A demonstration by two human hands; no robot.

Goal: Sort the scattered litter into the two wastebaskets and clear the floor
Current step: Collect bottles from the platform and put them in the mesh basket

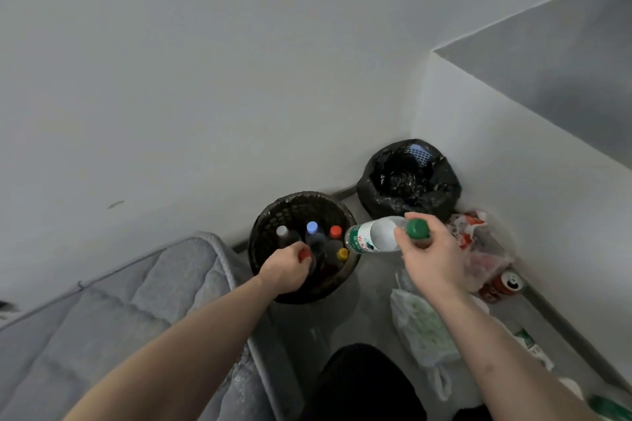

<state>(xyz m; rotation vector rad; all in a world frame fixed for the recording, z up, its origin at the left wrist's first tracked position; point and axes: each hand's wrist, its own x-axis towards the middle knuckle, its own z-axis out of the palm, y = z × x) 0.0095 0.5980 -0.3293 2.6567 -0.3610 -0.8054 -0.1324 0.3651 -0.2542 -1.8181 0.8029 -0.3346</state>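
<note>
Bottles are being binned: a red-capped bottle [305, 255] is lowered into the near wastebasket [263, 232] by the left hand [285, 268], fingers curled round it; a green-capped bottle [379, 236], gripped by the right hand [432, 258] beside that basket, probably goes in next.

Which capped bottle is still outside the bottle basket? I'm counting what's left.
The green-capped bottle, gripped by the right hand beside the rim; the others stand inside the near wastebasket.

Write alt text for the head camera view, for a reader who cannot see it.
A person's right hand holds a clear green-capped bottle beside a dark wastebasket that has capped bottles standing in it, while the left hand grips a red-capped bottle inside it. A second, black-bagged wastebasket sits in the corner; wrappers, plastic bags and a red can lie on the floor.
</note>
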